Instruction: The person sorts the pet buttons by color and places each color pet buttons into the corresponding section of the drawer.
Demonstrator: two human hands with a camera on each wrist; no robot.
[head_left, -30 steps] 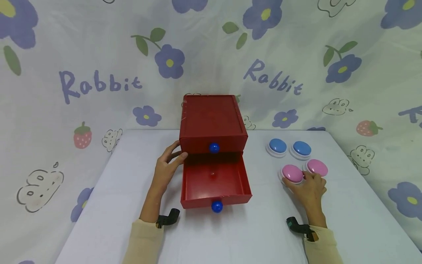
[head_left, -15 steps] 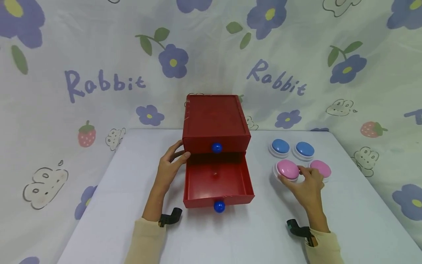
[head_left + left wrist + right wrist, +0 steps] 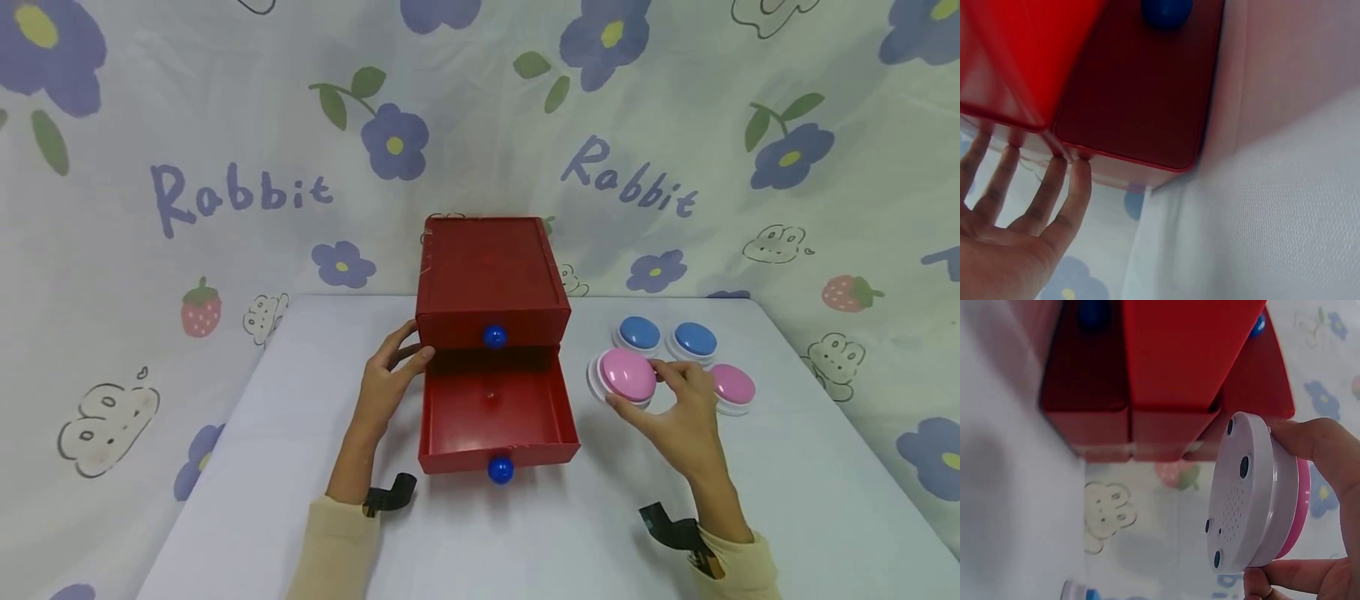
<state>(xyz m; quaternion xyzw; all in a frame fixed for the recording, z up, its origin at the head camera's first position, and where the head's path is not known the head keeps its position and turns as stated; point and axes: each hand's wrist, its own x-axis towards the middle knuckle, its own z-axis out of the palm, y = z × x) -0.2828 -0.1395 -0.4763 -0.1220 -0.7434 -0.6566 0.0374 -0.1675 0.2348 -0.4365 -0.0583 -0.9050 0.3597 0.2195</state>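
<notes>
My right hand (image 3: 678, 421) pinches a round pink push button (image 3: 628, 373) with a white base by its rim, held up off the table. In the right wrist view the underside of the button (image 3: 1238, 494) shows small dark feet and a patch of tiny holes. To the left, my left hand (image 3: 382, 387) touches the side of a red drawer cabinet (image 3: 491, 262), its fingers (image 3: 1047, 194) extended along the wall. The middle drawer (image 3: 491, 417) is pulled out and nothing lies in it; its blue knob (image 3: 501, 470) faces me.
Two blue push buttons, one nearer the cabinet (image 3: 639, 332) and one farther right (image 3: 695, 338), stand on the white table (image 3: 600, 533). A second pink button (image 3: 732, 384) sits right of my hand. A patterned cloth (image 3: 480, 125) hangs behind.
My right hand has lifted the pink button off the table and carried it left toward the cabinet. The left hand stays at the cabinet's side.
</notes>
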